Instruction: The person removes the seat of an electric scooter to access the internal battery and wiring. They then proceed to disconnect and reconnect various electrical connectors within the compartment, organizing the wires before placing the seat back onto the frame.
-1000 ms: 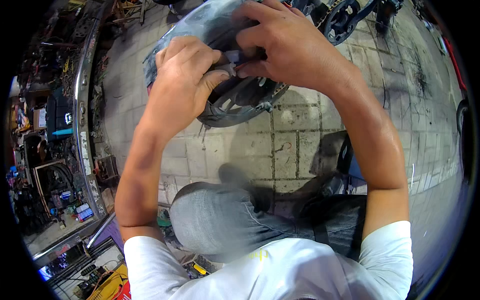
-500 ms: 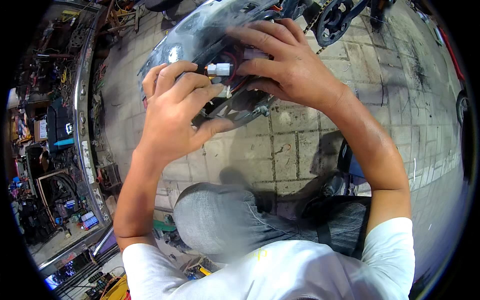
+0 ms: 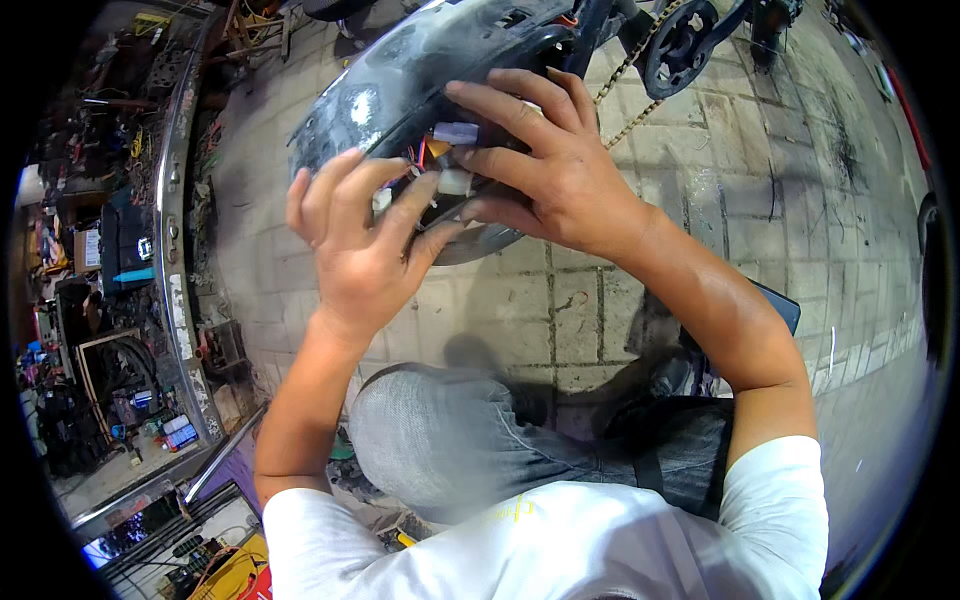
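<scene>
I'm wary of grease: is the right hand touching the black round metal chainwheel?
Apart. The head view shows pale stone paving between the right hand and the black round metal chainwheel.

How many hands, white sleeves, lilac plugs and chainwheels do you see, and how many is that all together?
Hands, left hand and right hand: 2
White sleeves: 2
Lilac plug: 1
Chainwheel: 1
Total: 6
</scene>
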A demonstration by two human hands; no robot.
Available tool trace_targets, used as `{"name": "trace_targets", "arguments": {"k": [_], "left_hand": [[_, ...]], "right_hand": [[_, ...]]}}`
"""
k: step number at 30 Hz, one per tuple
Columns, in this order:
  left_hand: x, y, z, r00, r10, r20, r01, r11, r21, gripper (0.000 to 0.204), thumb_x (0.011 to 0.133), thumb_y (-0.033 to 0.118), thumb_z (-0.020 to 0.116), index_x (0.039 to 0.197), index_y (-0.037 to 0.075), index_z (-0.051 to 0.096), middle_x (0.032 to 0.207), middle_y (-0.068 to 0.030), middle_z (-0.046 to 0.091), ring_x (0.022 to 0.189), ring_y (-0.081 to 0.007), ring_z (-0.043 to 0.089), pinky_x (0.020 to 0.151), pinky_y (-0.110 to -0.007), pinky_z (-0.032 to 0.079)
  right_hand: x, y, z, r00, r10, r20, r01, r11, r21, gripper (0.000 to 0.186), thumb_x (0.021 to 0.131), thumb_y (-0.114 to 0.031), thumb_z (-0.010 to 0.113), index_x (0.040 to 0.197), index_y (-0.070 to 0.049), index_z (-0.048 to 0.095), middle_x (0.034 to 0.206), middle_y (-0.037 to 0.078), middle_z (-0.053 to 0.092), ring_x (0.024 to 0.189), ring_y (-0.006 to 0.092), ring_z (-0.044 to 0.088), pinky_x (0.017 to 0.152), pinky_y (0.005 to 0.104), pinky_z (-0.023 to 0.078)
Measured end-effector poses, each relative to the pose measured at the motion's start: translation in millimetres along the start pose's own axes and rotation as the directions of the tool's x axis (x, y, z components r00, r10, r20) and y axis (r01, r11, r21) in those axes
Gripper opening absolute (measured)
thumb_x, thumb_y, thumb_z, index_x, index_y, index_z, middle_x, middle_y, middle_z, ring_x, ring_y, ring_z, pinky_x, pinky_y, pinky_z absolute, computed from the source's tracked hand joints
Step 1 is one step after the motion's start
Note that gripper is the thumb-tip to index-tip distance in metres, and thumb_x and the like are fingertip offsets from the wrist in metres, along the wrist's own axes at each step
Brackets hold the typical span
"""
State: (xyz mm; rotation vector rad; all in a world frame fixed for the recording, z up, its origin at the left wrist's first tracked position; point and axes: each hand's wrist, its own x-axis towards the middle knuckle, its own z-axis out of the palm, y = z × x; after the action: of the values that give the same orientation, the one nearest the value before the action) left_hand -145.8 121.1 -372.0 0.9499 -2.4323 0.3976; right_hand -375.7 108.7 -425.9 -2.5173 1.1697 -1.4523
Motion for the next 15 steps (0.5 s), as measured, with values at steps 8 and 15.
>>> {"name": "trace_targets", "arguments": {"k": [8,15], "left_hand": [[-29,-18,-4,0.952,-0.3,-0.067,0.27,0.92,-0.283,0.07,0.07,0.043,0.088,0.121,0.003,0.06,0.132,-0.0171,0.052,0.128,-0.038,0.044,0.109,-0.05,0.034],[-21,-29,-3,0.977,-0.211,-0.02,0.186,0.9,-0.394,0.044,0.073,0.024,0.086,0.113,0.01,0.072,0.141,-0.0178,0.055,0.138,-0.0419,0.039,0.113,-0.05,0.032]], "right_hand": [[12,-23,-2,0.996,0.089,-0.009,-0.089,0.996,-0.021,0.036,0.069,-0.035,0.083,0.092,-0.009,0.071,0.136,0.009,0.055,0.129,0.0303,0.047,0.104,0.0609,0.031],[21,-45,-3,0.973,0.181,0.141,-0.164,0.978,-0.128,0.036,0.074,-0.027,0.081,0.106,-0.013,0.071,0.149,0.006,0.046,0.139,0.0311,0.04,0.111,0.0599,0.025]]}}
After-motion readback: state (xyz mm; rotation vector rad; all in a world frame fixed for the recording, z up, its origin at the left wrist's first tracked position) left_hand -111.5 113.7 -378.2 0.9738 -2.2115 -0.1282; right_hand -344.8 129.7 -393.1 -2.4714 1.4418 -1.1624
